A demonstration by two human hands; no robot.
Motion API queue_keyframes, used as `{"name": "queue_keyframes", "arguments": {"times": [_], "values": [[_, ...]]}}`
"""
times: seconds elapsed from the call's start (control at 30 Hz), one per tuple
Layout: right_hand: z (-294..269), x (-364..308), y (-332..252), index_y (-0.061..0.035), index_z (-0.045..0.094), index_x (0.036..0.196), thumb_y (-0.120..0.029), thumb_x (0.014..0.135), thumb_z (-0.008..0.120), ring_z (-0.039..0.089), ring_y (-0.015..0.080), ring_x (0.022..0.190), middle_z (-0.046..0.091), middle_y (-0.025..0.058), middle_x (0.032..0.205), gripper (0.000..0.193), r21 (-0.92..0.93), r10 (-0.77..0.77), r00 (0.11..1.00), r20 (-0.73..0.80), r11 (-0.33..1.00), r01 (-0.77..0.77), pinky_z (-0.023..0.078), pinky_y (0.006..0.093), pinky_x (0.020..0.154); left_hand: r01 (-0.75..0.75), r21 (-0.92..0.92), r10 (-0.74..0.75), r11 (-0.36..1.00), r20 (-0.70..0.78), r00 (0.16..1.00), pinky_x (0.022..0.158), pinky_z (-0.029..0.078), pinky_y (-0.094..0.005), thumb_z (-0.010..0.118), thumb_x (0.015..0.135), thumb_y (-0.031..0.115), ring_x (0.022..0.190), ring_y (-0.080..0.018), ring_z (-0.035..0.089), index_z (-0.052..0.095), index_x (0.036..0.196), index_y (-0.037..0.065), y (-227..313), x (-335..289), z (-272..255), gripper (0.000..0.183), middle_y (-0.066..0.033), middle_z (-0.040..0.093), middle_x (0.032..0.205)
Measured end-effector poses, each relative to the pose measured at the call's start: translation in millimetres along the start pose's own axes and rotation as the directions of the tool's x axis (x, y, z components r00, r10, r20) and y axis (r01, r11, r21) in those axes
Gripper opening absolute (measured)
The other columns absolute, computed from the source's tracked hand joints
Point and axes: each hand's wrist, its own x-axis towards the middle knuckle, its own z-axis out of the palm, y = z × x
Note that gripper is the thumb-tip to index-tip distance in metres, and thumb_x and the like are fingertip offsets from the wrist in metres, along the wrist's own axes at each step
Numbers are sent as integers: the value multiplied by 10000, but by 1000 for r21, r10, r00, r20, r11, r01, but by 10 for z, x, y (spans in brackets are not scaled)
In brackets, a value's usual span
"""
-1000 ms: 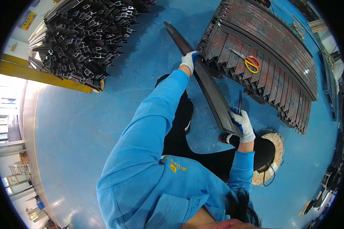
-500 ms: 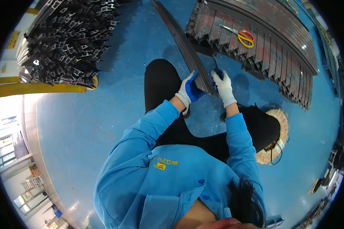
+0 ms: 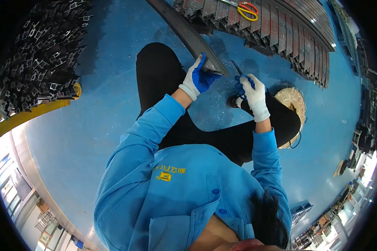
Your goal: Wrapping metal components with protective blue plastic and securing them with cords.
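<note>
A long dark grey metal profile [image 3: 187,35] slants from the top of the view down to the middle, its angled cut end toward me. My left hand [image 3: 197,80], in a white glove with blue palm, is closed around the profile close to that end. To the right of the end, my right hand [image 3: 254,93], gloved alike, grips a slim dark flat tool [image 3: 237,68] whose blade points up and left. The tool stands apart from the profile. Its handle is hidden in my fingers, and I cannot tell its exact kind.
Stacked dark profiles [image 3: 276,33] lie at the far right, with red-and-yellow-handled scissors [image 3: 248,11] on them. A large bundle of profiles [image 3: 42,54] rests at the far left by a yellow beam [image 3: 31,115]. A round pale seat-like thing [image 3: 292,99] is beside my right leg.
My right hand and the tool have drawn away from the profile's end to the right. My left hand still holds the profile, and the whole view has shifted.
</note>
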Motion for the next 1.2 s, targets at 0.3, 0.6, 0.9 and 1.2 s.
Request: {"name": "queue_keyframes", "arguments": {"times": [0.3,0.6,0.9,1.2], "values": [[62,-207,59,17,619,1036,-185,831,587,493,119,489,598,50,640,290,-201,-66,994,-87,979,48,410,223,473,-10,54,15,998,-83,996,914,463,-435,605,866,402,998,-258,588,539,1138,136,-101,177,-33,386,-104,593,1106],[84,-262,-117,23,609,934,-200,880,523,510,119,446,612,73,641,245,64,183,982,-43,981,-180,415,206,416,-17,29,20,999,-95,995,797,532,-368,620,865,374,880,-220,622,546,1089,112,-104,194,16,353,-92,611,1026],[80,-254,-23,4,569,837,-194,926,444,500,114,416,620,96,632,250,347,324,925,201,859,-376,398,194,391,-16,16,17,1000,-99,995,779,539,-371,632,859,364,871,-224,624,546,1084,108,-100,177,-14,352,-90,613,1011],[45,-302,-52,30,610,833,-240,928,444,472,115,379,616,106,604,331,370,329,910,253,836,-405,364,191,363,-36,145,65,989,-197,978,962,425,-453,604,873,378,1068,-285,549,508,1224,129,-105,148,-86,441,-121,545,1213]]}}
